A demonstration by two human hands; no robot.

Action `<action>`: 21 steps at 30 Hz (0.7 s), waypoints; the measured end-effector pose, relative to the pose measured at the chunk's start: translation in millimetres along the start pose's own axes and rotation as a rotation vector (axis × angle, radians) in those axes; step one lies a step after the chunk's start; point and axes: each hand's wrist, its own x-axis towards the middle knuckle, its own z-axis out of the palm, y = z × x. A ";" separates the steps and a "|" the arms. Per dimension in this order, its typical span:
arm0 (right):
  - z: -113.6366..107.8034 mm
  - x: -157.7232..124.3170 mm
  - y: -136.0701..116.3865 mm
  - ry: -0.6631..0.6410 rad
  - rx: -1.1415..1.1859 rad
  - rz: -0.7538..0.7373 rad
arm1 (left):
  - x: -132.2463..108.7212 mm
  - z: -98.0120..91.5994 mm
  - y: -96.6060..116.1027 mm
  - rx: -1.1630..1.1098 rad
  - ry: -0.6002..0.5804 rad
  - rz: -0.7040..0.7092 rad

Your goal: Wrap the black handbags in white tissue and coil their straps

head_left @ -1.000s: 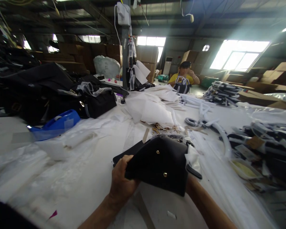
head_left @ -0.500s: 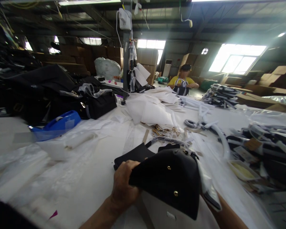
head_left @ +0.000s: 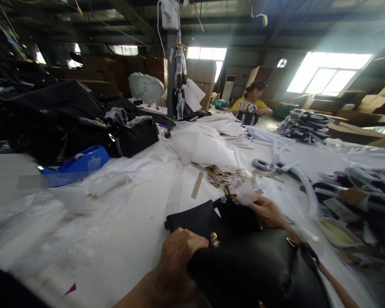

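Note:
A black handbag (head_left: 256, 261) with gold-coloured fittings lies tilted over the near side of the table. My left hand (head_left: 179, 261) is closed on its left edge, thumb side by a gold turn-lock (head_left: 214, 239). Past the bag's far side, my right hand (head_left: 269, 214) reaches round, its fingers closed at a small white wrapping slip (head_left: 246, 193). Beside that slip is a metal clasp (head_left: 226, 191) on a dark strap end. The bag hides part of my right hand. Beyond it lies a heap of gold-coloured metal hooks (head_left: 216, 176).
White sheets (head_left: 208, 147) are piled mid-table. At left are a blue tape dispenser (head_left: 80, 164), clear plastic film (head_left: 28, 231) and black bags (head_left: 134, 139). Wrapped straps (head_left: 365, 184) and a plastic tub (head_left: 338, 232) lie right. A person (head_left: 252, 105) works beyond the table.
The bag has turned and tipped nearer, its pale front with gold studs out of sight and the turn-lock showing. My right hand has come from behind the bag to its far side.

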 end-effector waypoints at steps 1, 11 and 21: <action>-3.7 -0.1 -7.1 0.037 0.032 0.011 | 0.2 -0.1 -0.1 -0.013 -0.004 -0.015; 33.9 -21.9 -78.1 -0.835 -0.081 0.284 | -8.9 -4.9 -3.0 -0.155 -0.095 0.002; 69.6 -26.3 -78.2 -1.059 -0.066 0.282 | -14.5 -8.3 -13.2 -0.011 -0.259 0.084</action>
